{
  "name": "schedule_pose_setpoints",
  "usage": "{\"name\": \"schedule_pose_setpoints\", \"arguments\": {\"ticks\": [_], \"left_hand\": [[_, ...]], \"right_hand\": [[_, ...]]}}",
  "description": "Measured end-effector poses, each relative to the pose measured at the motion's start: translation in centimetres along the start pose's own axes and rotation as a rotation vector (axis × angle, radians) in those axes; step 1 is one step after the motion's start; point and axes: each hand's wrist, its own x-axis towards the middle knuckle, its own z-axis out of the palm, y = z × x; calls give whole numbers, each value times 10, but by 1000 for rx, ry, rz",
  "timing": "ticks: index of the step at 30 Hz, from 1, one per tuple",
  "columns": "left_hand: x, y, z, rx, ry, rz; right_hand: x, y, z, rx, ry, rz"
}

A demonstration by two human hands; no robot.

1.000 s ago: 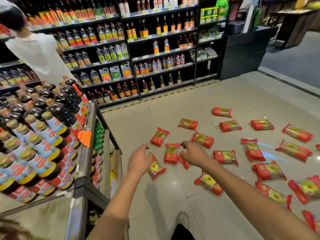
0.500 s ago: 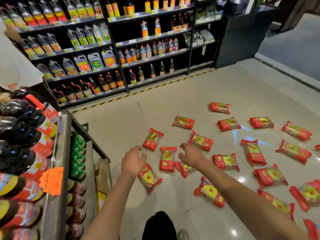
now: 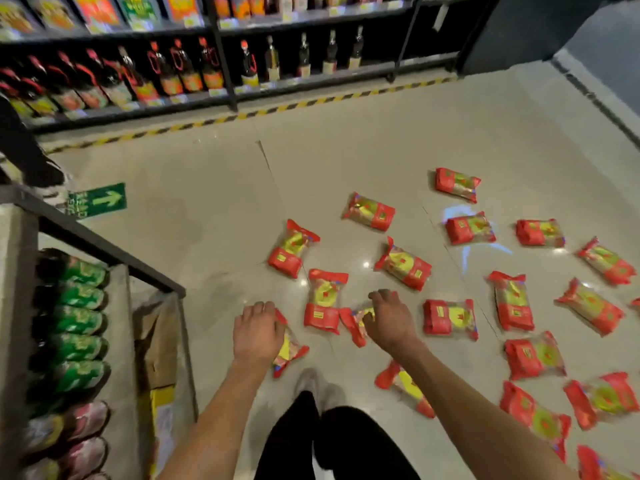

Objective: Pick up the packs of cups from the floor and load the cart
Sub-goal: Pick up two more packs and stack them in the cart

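Pickup stage: your left hand (image 3: 257,332) and right hand (image 3: 389,320), both empty and loosely spread, hover over red-and-yellow crinkly plastic cup packs (image 3: 325,301); next, grasp one beside the black-framed metal cart (image 3: 104,245).

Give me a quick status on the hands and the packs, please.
Left hand open over one pack; right hand open over another pack. Neither gripped. Floor scattered with packs; nothing in the way.

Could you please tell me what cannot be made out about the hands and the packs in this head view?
- Left hand: covers its pack; contact unclear.
- Right hand: hides most of the pack beneath; grip unclear.
- Pack labels: blurred, unreadable.
- Pack at the bottom right: cut off by the frame edge.
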Motion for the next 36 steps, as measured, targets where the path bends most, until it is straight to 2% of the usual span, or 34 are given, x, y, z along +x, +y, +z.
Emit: {"name": "schedule_pose_setpoints", "arguments": {"ticks": [5,10,14,17,21,24,26,33,36], "left_hand": [[71,-34,105,-82,-120,-79],[137,-62,228,-263,-189,-352],[173,-73,329,-622,-185,-656],[191,-79,412,-792,-252,-832],[210,-101,501,-836,-235,-923],[223,-119,540,-819,-180,-1067],[229,-129,558,-902,-161,-1126],[229,-147,600,-1206,-191,-1109],[224,-150,609,-1322,-207,-1094]], "right_hand": [[102,15,94,25,-63,60],[188,38,222,14,-166,55],[240,62,321,-3,-233,81],[281,77,396,166,-258,157],[332,92,469,434,-229,299],[367,97,500,465,-207,353],[387,99,514,474,-180,372],[421,105,552,818,-139,575],[423,106,564,942,-114,601]]}}
